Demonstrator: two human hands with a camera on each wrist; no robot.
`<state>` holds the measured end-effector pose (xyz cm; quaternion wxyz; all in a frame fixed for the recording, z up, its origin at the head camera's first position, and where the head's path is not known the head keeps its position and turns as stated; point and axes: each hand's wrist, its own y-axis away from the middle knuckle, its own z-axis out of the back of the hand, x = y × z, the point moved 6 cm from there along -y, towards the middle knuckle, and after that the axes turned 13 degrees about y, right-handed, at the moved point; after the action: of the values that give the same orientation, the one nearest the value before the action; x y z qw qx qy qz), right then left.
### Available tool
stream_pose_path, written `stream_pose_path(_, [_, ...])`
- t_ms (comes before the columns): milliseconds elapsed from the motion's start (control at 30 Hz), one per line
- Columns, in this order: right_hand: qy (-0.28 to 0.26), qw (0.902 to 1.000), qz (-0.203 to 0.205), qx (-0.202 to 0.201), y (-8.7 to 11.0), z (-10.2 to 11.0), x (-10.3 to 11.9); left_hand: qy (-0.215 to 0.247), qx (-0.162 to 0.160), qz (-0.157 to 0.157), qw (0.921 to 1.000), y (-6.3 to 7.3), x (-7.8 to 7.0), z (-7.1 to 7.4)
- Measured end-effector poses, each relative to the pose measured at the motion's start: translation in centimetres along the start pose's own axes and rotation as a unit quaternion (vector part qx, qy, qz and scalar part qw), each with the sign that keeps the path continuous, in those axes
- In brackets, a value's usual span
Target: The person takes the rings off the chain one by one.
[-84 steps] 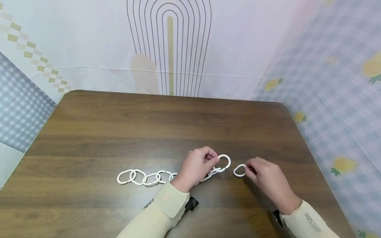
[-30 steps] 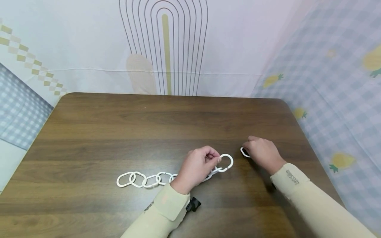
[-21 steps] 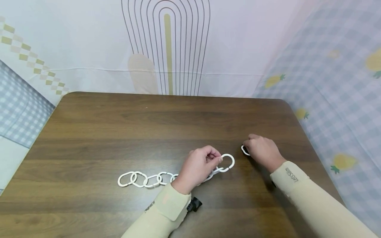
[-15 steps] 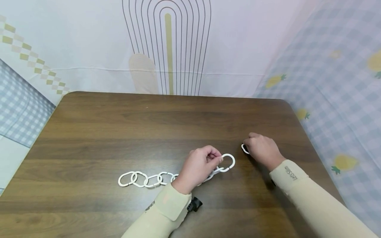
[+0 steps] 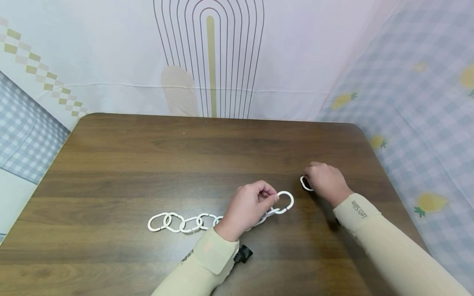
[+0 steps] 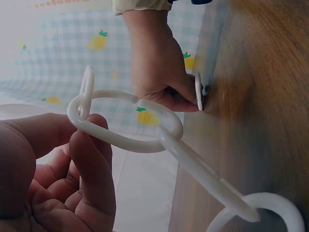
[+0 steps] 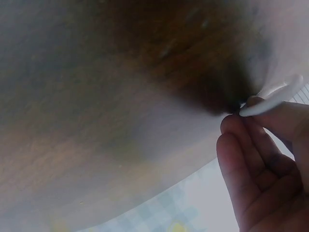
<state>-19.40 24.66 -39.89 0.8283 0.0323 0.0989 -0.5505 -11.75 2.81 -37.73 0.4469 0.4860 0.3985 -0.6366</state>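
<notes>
A chain of white plastic links runs left to right on the table, its middle hidden behind my left hand and wrist. Thumb and index finger of that hand pinch the end link and hold it raised. The left wrist view shows the neighbouring link threaded through it and hanging from it. Farther right and back, my right hand pinches a separate white link low over the table, partly covered by the fingers. In the right wrist view this link sits between thumb and fingertips.
The brown wooden table has rounded far corners. Behind it hangs a pale patterned cloth, with blue checked cloth along the right side. A black wrist piece sticks out beside my left cuff.
My right hand has carried the separate link away from the chain's end, farther back and slightly right, and lately shifts only a little. The left hand keeps its pinch almost unmoved.
</notes>
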Motion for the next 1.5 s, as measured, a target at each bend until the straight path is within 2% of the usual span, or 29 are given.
stream_pose_path(500, [-0.005, 0.9999, -0.005, 0.012, -0.2, -0.1, -0.1, 0.007, 0.0, 0.003, 1.0, -0.1, 0.1, 0.0])
stream_pose_path(1067, [-0.013, 0.999, 0.017, -0.04, 0.3, 0.0, -0.2, 0.023, -0.004, 0.007, 0.9997, -0.3, -0.3, 0.2])
stream_pose_path(1200, [-0.016, 0.9989, 0.017, -0.04, 0.6, 0.1, -0.2, 0.027, -0.004, 0.009, 0.9996, -0.3, -0.3, 0.2])
stream_pose_path(1367, [-0.044, 0.9979, 0.001, -0.048, 1.2, 1.4, 0.3, 0.029, -0.003, 0.009, 0.9995, -0.3, -0.3, 0.0])
stream_pose_path(1500, [-0.076, 0.9937, -0.015, -0.081, 1.8, 3.2, 0.8, 0.031, -0.001, 0.005, 0.9995, -0.3, -0.4, 0.0])
